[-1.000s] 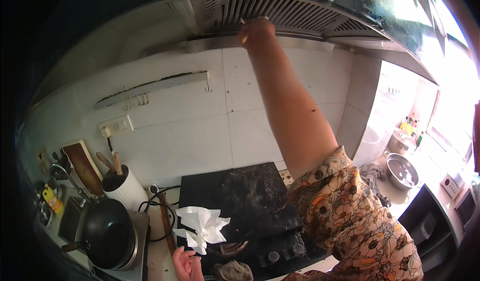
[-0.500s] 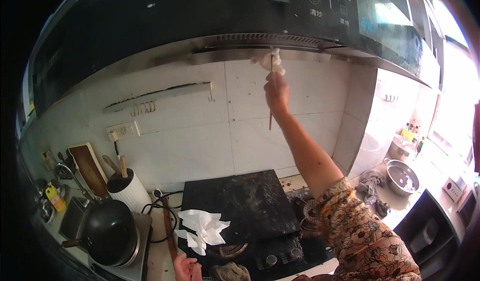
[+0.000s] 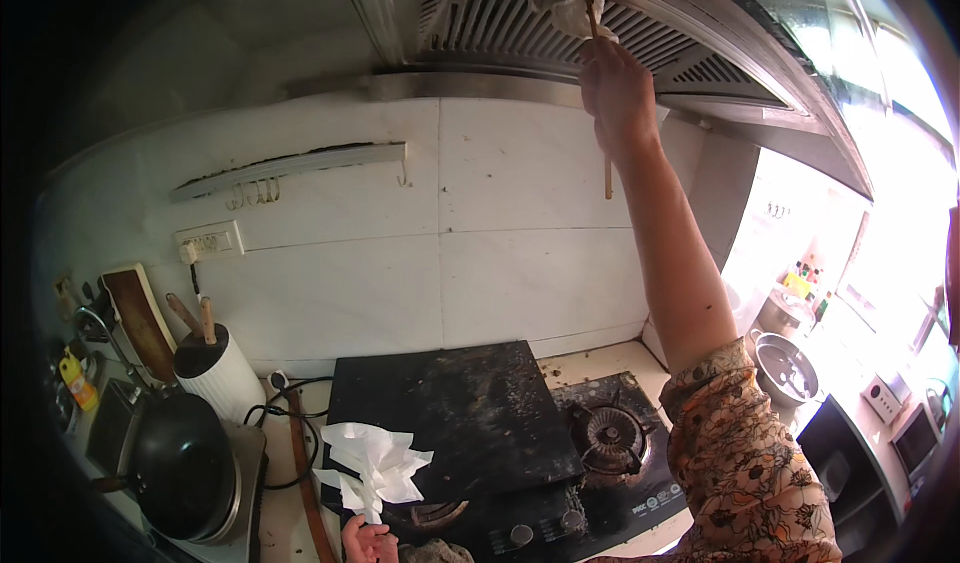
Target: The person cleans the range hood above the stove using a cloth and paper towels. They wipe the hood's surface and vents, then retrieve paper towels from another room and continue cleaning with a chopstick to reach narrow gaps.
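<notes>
Wooden stick [image 3: 605, 113] is clamped in the right hand [image 3: 615, 88], raised overhead, pressing a white wad of tissue [image 3: 565, 11] at its tip against the range hood's slatted metal grille [image 3: 480, 23]. Best, I judge, to work along the slats with steady pressure. Far below, the left hand [image 3: 365, 541] pinches crumpled white paper [image 3: 375, 463] beside the black stove cover [image 3: 450, 418].

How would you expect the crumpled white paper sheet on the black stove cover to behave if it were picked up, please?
The crumpled white paper sheet would probably feel very light and floppy: its thin folds stand up loosely. It likely sags rather than keeping its shape, and may tear if pulled hard. The left hand already touches its lower edge, above the black stove cover.
</notes>
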`<state>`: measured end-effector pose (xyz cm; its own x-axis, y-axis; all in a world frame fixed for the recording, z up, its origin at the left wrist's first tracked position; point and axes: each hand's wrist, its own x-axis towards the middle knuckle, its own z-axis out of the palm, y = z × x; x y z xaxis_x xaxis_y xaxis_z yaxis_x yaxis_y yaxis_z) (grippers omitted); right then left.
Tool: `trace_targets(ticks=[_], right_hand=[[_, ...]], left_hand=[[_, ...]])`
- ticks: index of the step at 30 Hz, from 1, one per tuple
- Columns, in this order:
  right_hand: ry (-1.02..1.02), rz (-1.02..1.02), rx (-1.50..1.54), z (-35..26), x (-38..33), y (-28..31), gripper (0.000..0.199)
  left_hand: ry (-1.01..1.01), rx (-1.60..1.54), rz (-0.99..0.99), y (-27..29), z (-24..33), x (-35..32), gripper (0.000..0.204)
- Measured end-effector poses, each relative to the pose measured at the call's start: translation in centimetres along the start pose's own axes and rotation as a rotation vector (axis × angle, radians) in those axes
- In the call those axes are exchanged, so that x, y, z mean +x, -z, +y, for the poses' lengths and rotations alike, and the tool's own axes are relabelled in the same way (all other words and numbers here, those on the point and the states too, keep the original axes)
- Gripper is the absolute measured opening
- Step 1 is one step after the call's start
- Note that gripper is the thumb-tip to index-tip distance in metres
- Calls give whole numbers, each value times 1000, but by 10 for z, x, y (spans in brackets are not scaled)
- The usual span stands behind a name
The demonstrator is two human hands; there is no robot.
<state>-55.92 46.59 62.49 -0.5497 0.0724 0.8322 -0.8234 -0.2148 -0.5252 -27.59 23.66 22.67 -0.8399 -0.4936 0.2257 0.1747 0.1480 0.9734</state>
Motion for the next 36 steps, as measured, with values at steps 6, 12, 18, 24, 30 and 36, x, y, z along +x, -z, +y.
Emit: trace_targets(ticks=[6,12,18,24,30,36], right_hand=[[17,-28,-56,2,5,-1,20],[633,-173,-896,34,48,33,16],[593,-254,-1421,-14,39,27,8],[375,-412,-1317,-22,57,34,9],[138,-465,-1129,-33,55,29,24],[-62,-364,-945,-46,50,10,34]], left_hand=[[10,-19,-12,0,0,9,40],[-3,-27,-55,-1,-1,20,41],[-41,-9,-48,-7,4,19,42],[-54,-55,-22,-15,8,18,43],[-20,-76,-26,-22,8,16,43],[-51,-39,-67,-32,10,13,43]])
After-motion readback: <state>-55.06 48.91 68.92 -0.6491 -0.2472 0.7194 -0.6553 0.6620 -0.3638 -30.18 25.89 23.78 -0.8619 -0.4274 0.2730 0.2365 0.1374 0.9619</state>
